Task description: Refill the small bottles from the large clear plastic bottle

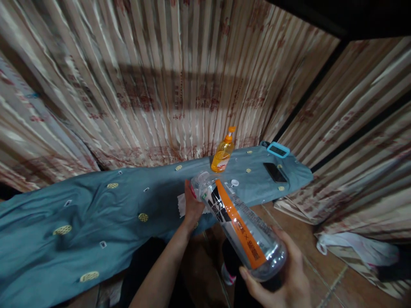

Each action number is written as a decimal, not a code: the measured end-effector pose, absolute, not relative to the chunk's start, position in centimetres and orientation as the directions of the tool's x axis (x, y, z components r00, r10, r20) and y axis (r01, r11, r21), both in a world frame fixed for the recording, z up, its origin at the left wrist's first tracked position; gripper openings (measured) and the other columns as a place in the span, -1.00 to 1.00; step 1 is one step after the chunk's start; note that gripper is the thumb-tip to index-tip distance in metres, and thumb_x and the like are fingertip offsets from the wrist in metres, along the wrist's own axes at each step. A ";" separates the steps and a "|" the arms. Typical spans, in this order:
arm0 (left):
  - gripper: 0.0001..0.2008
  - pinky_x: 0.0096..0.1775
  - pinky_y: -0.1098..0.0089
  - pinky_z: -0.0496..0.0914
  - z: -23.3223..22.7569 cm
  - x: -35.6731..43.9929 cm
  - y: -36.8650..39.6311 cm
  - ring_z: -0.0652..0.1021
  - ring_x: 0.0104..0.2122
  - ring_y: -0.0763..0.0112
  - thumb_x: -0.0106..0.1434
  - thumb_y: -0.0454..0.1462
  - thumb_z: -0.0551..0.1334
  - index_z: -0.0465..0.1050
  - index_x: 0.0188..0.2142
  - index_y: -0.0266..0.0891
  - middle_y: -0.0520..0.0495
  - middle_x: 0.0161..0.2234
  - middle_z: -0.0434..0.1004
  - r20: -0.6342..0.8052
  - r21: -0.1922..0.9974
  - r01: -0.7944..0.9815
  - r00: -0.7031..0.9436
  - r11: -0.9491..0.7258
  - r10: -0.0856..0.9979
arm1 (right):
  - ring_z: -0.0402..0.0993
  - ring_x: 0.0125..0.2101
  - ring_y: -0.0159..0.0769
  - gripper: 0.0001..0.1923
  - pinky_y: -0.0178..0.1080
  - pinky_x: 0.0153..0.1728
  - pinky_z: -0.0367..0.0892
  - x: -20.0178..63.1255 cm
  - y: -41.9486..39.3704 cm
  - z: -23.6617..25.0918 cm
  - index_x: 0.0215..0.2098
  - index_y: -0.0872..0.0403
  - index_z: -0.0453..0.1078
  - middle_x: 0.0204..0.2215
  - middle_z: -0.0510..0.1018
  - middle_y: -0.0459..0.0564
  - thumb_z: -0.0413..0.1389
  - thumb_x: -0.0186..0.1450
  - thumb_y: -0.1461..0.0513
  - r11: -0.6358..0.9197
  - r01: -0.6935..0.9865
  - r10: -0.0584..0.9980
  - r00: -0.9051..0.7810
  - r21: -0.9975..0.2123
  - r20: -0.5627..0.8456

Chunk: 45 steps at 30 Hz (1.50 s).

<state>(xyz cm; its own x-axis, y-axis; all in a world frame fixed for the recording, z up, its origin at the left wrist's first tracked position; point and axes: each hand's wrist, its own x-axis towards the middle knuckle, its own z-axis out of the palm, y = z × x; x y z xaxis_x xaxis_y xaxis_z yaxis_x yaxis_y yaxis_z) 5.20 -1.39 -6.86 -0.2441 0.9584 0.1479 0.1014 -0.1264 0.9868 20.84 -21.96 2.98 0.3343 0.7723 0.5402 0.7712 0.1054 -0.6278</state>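
clear plastic bottle (239, 224), orange-black label, uncapped, tilted | right hand (282, 278) fingers wrapped round its base | left hand (192, 205) fingers closed on white tissue (181, 205) beside bottle mouth

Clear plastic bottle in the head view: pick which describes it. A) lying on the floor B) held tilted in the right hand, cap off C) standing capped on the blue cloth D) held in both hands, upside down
B: the right hand grips the base of the clear plastic bottle, which tilts with its open mouth toward the left hand, and a small white cap lies on the blue cloth.
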 end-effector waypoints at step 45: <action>0.19 0.34 0.08 0.27 -5.8 5.6 -1.2 0.44 0.28 0.02 -0.07 -0.26 0.54 -0.15 0.41 -0.21 -0.37 0.30 0.33 0.027 0.998 0.059 -0.239 -0.014 0.971 | 0.60 0.02 0.08 -0.05 0.02 -0.08 0.60 22.6 -22.0 2.0 0.38 0.05 0.06 0.11 0.48 0.23 0.38 0.16 0.03 0.197 0.854 0.776 0.164 -0.481 0.609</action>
